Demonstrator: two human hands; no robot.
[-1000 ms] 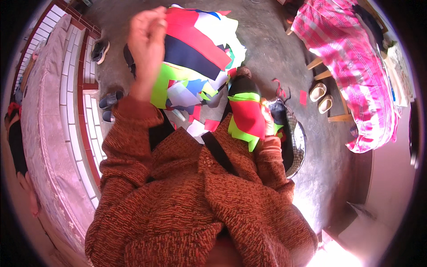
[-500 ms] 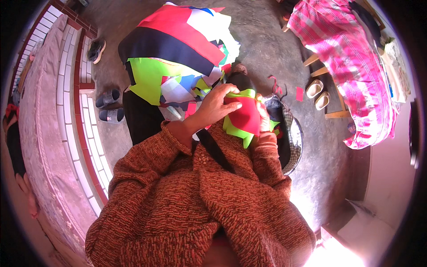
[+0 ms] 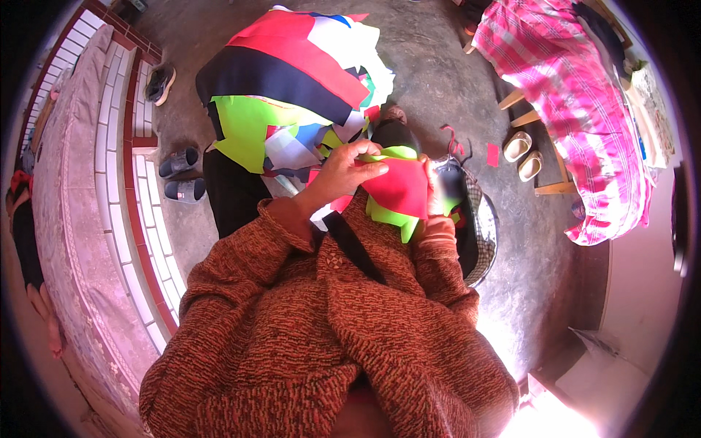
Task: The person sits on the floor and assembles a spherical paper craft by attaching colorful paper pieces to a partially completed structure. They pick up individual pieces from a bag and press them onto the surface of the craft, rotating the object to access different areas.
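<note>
A red piece of fabric (image 3: 400, 188) lies over bright lime-green fabric (image 3: 392, 220) above my lap. My left hand (image 3: 346, 174) pinches the upper left edge of the red piece between thumb and fingers. On the other side, my right hand (image 3: 436, 192) grips the right edge of the same fabric, its fingers partly hidden behind the cloth. Just beyond my left hand rises a large heap of fabric scraps in red, black (image 3: 281, 82), lime green and white.
Right of my lap sits a checked bag (image 3: 482, 226) with dark contents. A red scrap (image 3: 493, 154) lies on the concrete floor near cream shoes (image 3: 523, 156). Grey slippers (image 3: 181, 175) are at left by a tiled ledge. A pink plaid cloth (image 3: 566, 95) drapes wooden-legged furniture.
My left hand has shifted slightly left and down with the red fabric's edge, which is now drawn flatter. My right hand stays nearly in place.
</note>
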